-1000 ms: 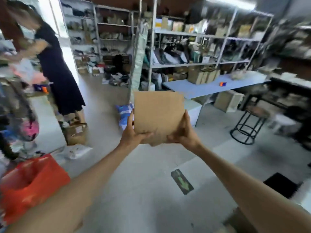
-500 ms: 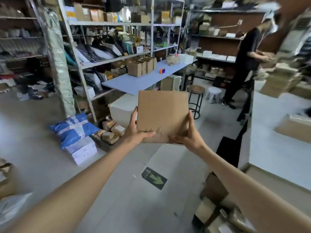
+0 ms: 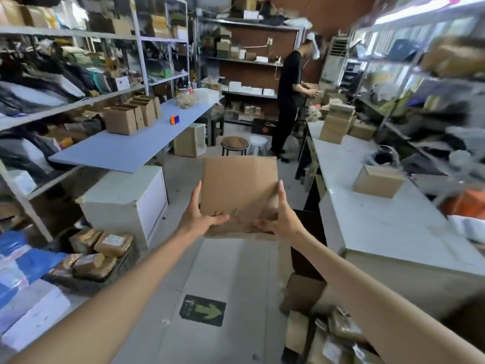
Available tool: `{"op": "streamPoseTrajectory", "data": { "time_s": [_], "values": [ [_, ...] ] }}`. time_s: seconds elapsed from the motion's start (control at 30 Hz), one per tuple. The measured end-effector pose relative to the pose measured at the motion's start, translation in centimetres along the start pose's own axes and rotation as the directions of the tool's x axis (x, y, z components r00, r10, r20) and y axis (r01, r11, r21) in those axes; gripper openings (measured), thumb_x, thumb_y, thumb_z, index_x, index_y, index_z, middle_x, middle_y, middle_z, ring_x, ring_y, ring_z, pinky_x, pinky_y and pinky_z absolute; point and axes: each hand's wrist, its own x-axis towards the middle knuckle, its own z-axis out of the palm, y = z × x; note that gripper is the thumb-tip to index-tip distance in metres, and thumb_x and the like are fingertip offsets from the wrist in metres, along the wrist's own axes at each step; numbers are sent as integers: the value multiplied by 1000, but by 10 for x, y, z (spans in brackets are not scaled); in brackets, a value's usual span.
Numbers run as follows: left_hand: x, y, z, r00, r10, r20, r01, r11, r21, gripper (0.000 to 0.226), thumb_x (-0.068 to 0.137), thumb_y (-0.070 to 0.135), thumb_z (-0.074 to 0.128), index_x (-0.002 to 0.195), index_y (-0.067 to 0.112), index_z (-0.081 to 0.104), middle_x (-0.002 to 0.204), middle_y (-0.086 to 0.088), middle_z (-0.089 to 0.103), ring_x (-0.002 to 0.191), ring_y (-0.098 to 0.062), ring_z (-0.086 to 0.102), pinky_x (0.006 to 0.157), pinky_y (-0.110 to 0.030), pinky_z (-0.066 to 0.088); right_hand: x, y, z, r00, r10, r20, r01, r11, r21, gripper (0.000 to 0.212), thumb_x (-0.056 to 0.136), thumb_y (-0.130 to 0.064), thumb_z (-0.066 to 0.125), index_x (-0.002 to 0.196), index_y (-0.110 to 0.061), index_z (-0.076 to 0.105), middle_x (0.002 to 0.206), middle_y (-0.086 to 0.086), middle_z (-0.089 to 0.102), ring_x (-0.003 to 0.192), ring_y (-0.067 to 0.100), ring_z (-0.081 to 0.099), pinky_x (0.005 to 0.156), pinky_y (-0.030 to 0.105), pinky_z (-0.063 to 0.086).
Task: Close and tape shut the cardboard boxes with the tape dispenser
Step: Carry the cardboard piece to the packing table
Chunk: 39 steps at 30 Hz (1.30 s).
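Cardboard box [image 3: 238,190] held up, gripped between left hand [image 3: 200,222], right hand [image 3: 282,219]

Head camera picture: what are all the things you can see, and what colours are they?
cardboard box: one, brown, held up mid-picture
blue table: one, blue, left
open boxes: several in a row, brown, on the blue table
white counter: one, white, right
closed box: one, brown, on the white counter
dark stool: one, floor behind
white stool: one, beside it
person: one, black clothes, at the back
arrow sign: one, green, floor
left hand: grips the cardboard box's left side
right hand: grips its right side
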Motion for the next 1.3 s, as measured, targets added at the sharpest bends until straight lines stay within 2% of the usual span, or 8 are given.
{"op": "streamPoseTrajectory", "data": {
  "time_s": [0.1, 0.2, 0.3, 0.43, 0.7, 0.97, 1.1, 1.3],
  "values": [
    [31, 2, 3, 999, 12, 47, -11, 1000, -19, 125, 58, 34, 92, 149, 49, 6, 127, 16, 41, 115, -10, 44, 101, -31, 38, 23, 4, -4, 997, 45, -67, -46, 999, -17, 130, 75, -24, 82, 145, -41, -26, 153, 8, 26, 119, 20, 45, 85, 21, 40],
    [69, 7, 12, 995, 23, 101, -19, 999, -41, 124, 61, 29, 91, 150, 47, 6, 134, 13, 41, 116, -11, 43, 106, -37, 38, 52, 12, -12, 992, 61, -109, -62, 998, -3, 130, 74, -25, 82, 145, -43, -25, 151, 7, 29, 108, 13, 43, 84, 27, 42],
    [111, 8, 23, 991, 39, 129, -33, 998, -48, 124, 62, 28, 91, 150, 47, 5, 148, 7, 38, 127, -17, 44, 111, -44, 36, 88, 24, -23, 989, 64, -136, -63, 998, 15, 130, 73, -24, 83, 145, -43, -24, 152, 6, 28, 110, 12, 42, 83, 20, 44],
    [180, 7, 39, 989, 50, 143, -44, 998, -44, 125, 62, 28, 91, 150, 46, 4, 153, 4, 34, 133, -21, 41, 112, -46, 34, 151, 41, -41, 986, 75, -151, -70, 997, 39, 129, 74, -23, 82, 145, -44, -24, 152, 6, 29, 106, 10, 44, 57, 4, 45],
    [327, 29, 80, 986, 71, 149, -65, 997, -41, 124, 61, 25, 91, 151, 42, 7, 147, 3, 39, 128, -17, 42, 112, -43, 36, 286, 63, -99, 984, 64, -168, -54, 997, 62, 129, 73, -24, 83, 147, -40, -22, 156, 5, 22, 128, 22, 40, 99, 33, 40],
    [464, 18, 114, 986, 25, 167, -13, 997, -72, 125, 60, 23, 92, 151, 43, 8, 147, 8, 34, 124, -12, 40, 111, -40, 35, 412, 90, -135, 982, 99, -159, -88, 993, 75, 128, 73, -19, 83, 149, -39, -18, 153, 6, 27, 118, 16, 41, 103, 38, 41],
    [537, 6, 126, 983, -3, 183, 17, 997, -79, 126, 59, 24, 92, 150, 44, 6, 141, 13, 34, 124, -12, 39, 108, -36, 35, 483, 107, -145, 977, 130, -167, -120, 990, 70, 129, 71, -25, 85, 148, -42, -16, 156, 5, 21, 137, 26, 31, 106, 40, 36],
    [671, 5, 128, 985, 12, 174, 8, 994, -113, 127, 57, 25, 92, 150, 46, 9, 142, 10, 41, 132, -16, 39, 113, -41, 33, 615, 113, -161, 968, 149, -204, -145, 989, 35, 129, 71, -27, 84, 148, -42, -18, 155, 4, 26, 135, 26, 33, 90, 28, 32]
  ]
}}
